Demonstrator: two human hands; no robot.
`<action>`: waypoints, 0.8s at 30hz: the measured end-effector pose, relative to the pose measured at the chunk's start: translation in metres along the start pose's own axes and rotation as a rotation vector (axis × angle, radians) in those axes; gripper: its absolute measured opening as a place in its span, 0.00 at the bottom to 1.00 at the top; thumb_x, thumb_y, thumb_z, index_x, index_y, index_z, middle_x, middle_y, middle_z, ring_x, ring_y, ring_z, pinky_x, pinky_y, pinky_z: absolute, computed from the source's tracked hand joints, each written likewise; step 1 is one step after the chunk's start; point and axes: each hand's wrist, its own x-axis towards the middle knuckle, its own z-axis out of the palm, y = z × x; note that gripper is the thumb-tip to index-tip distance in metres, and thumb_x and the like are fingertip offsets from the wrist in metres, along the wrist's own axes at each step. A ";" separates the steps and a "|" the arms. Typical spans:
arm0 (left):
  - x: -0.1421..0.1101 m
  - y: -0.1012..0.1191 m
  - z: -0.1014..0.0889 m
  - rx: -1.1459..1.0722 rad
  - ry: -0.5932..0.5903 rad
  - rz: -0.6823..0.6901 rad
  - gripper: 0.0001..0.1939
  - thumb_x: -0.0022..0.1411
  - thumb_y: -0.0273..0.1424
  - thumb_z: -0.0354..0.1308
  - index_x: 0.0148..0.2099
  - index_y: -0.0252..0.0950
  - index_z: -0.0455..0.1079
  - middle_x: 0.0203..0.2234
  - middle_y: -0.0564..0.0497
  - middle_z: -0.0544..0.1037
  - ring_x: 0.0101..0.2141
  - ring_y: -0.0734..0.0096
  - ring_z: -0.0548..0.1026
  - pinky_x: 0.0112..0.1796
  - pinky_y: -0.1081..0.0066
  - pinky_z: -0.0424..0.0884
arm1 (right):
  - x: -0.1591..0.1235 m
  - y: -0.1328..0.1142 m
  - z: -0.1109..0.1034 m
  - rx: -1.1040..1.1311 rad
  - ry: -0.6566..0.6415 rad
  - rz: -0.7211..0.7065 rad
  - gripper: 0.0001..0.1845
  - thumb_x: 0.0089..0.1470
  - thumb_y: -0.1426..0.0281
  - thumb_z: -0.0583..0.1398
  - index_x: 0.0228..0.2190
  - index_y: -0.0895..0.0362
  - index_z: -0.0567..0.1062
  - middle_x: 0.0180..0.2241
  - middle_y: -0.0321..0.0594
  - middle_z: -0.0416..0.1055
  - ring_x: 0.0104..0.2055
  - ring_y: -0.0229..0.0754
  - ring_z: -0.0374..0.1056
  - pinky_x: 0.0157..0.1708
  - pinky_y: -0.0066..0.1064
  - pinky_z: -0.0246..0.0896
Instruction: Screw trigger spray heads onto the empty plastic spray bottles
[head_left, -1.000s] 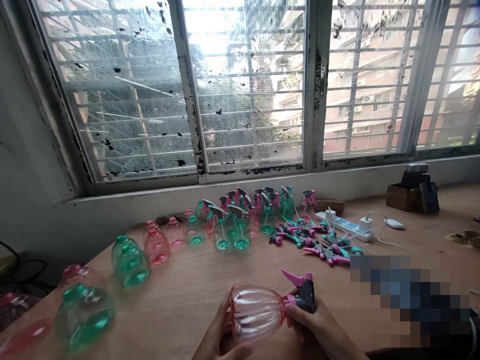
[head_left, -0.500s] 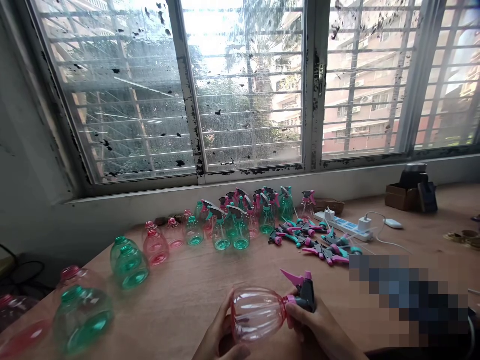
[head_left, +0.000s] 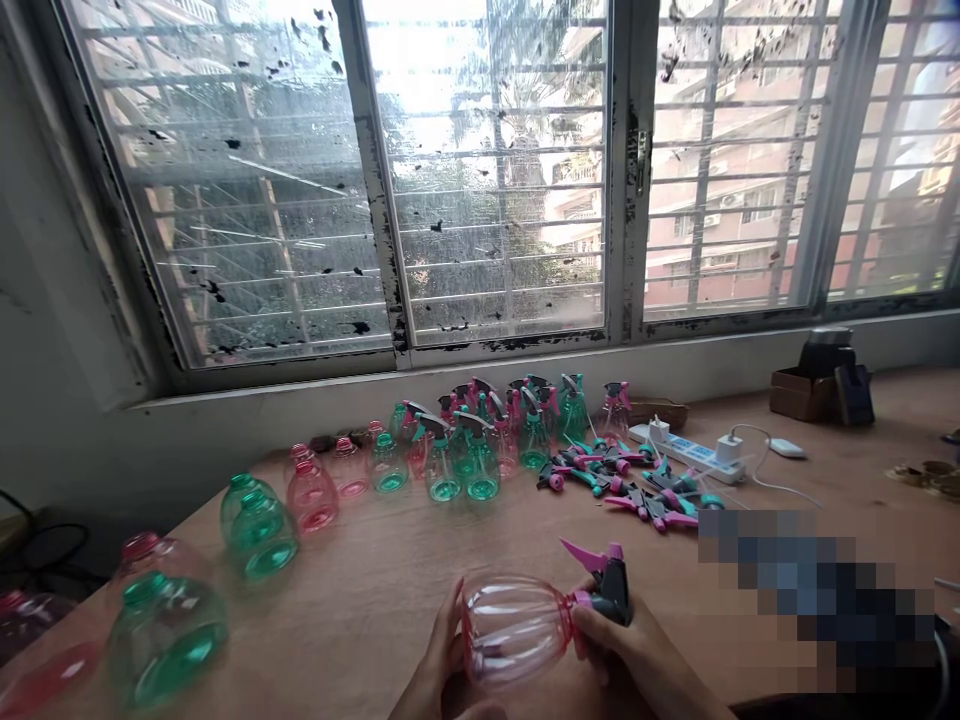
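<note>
A clear pink spray bottle [head_left: 514, 630] lies on its side between my hands, its neck pointing right. On that neck sits a black and pink trigger spray head [head_left: 613, 588], with the pink lever up. My left hand [head_left: 442, 650] wraps round the bottle's base end, fingers along the far side and thumb below. The fingers of my right hand [head_left: 619, 640] are closed round the collar where head and bottle meet. Part of each hand is hidden behind the bottle or cut off by the lower edge.
Pink and green bottles without heads [head_left: 259, 535] line the table's left side. Bottles with heads [head_left: 480, 460] stand by the window. Loose spray heads [head_left: 637, 480] lie in a pile beside a white power strip [head_left: 690, 450]. A brown box [head_left: 806, 393] sits back right; a pixelated patch covers the lower right.
My left hand has shifted slightly on the bottle's base, its thumb now lower. The bottle, spray head and right hand look nearly unmoved.
</note>
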 end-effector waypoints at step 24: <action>0.002 0.008 0.000 -0.045 -0.061 -0.016 0.49 0.63 0.49 0.64 0.76 0.49 0.41 0.68 0.42 0.66 0.66 0.42 0.66 0.65 0.48 0.57 | 0.001 0.000 -0.002 0.009 0.003 -0.007 0.25 0.54 0.46 0.67 0.33 0.54 0.69 0.19 0.34 0.76 0.16 0.35 0.63 0.18 0.26 0.54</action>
